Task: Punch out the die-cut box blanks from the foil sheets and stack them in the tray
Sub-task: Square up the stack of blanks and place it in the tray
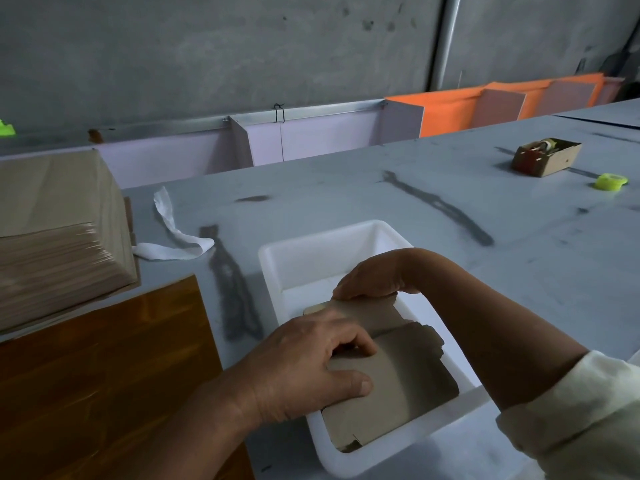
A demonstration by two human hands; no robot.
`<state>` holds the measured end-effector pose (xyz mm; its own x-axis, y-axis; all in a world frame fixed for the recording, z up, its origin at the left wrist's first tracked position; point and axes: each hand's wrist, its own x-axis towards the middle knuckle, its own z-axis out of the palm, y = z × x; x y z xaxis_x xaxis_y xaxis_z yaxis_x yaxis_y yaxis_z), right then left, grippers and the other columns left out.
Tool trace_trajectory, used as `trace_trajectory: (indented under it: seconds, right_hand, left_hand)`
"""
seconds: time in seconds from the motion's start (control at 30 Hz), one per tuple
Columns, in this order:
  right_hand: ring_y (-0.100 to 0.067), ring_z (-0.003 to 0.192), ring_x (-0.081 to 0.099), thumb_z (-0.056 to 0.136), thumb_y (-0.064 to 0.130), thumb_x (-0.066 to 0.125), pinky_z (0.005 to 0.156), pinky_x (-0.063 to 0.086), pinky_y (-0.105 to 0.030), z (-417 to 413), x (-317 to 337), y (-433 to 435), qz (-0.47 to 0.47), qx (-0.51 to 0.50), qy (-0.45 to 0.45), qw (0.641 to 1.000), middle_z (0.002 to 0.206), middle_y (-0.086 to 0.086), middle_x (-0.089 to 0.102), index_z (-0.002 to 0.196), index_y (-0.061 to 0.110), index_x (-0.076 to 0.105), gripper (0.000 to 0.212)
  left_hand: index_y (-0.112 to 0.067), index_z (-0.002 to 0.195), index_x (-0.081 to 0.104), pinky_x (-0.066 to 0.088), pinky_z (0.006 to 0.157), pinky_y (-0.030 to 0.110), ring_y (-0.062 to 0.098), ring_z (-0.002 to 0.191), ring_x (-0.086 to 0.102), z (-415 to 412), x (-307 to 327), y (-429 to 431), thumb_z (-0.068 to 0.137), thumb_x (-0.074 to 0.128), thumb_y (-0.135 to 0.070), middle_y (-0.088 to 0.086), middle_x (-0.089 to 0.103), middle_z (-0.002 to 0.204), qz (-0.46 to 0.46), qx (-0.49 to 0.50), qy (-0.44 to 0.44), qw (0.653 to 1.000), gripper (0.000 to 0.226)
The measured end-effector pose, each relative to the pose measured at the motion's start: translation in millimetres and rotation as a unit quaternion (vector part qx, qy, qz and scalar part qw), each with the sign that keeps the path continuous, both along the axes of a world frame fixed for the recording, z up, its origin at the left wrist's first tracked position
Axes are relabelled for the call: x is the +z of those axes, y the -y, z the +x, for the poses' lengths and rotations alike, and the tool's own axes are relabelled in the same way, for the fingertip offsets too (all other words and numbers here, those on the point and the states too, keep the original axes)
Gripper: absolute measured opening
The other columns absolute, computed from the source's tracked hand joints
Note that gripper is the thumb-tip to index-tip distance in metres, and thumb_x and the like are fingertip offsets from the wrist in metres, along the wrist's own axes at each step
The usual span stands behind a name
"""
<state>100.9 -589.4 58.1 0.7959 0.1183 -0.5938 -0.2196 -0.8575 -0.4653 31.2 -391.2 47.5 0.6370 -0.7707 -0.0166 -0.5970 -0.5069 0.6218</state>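
A white plastic tray sits on the grey table in front of me. Inside it lies a stack of grey-brown box blanks with ragged die-cut edges. My left hand grips the near left edge of the stack, fingers curled over the top and thumb along its side. My right hand reaches across and holds the stack's far end, its fingers curled down over that edge. A tall pile of foil sheets stands at the left of the table.
A brown glossy sheet lies at the near left. A white strip of cloth or paper lies beyond it. A small cardboard box and a yellow-green tape roll sit far right. Orange and lilac boards line the wall.
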Motion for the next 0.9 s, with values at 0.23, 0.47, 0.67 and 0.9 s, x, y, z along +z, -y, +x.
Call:
trace_trajectory:
  seconds: [0.23,0.47,0.67,0.9]
  right_hand:
    - [-0.023,0.112,0.065,0.101,0.045,0.043,0.105,0.047,-0.038,-1,0,-3,-0.022,0.012,0.004,1.0,0.122,-0.004,0.068,0.123,0.019,0.066,0.04]
    - [-0.027,0.11,0.066,0.101,0.043,0.044,0.103,0.049,-0.042,-2,2,-4,-0.027,0.017,0.004,0.999,0.12,-0.007,0.068,0.12,0.017,0.067,0.039]
    - [-0.026,0.111,0.065,0.098,0.038,0.048,0.103,0.049,-0.043,-4,2,-6,-0.02,0.031,0.01,0.999,0.121,-0.006,0.067,0.119,0.019,0.067,0.034]
    - [-0.023,0.111,0.064,0.101,0.044,0.04,0.102,0.048,-0.041,-5,3,-4,-0.037,0.039,0.016,0.998,0.12,-0.003,0.067,0.118,0.02,0.067,0.039]
  left_hand:
    - [-0.047,0.118,0.059,0.038,0.077,0.0,-0.017,0.104,0.047,-2,-2,-1,0.082,0.069,-0.052,-0.033,0.046,0.111,-0.006,0.006,0.012,1.0,0.037]
    - [-0.045,0.115,0.059,0.043,0.083,0.009,-0.011,0.102,0.049,-2,7,4,0.082,0.065,-0.051,-0.027,0.05,0.107,0.03,-0.001,0.052,0.998,0.034]
    - [-0.038,0.12,0.055,0.039,0.081,0.016,0.0,0.105,0.044,-14,11,24,0.09,0.057,-0.054,-0.019,0.045,0.117,0.024,0.017,0.147,0.989,0.034]
    - [-0.033,0.125,0.055,0.039,0.097,0.025,0.002,0.112,0.038,-34,-7,36,0.094,0.05,-0.048,-0.013,0.048,0.124,-0.027,0.022,0.171,0.985,0.034]
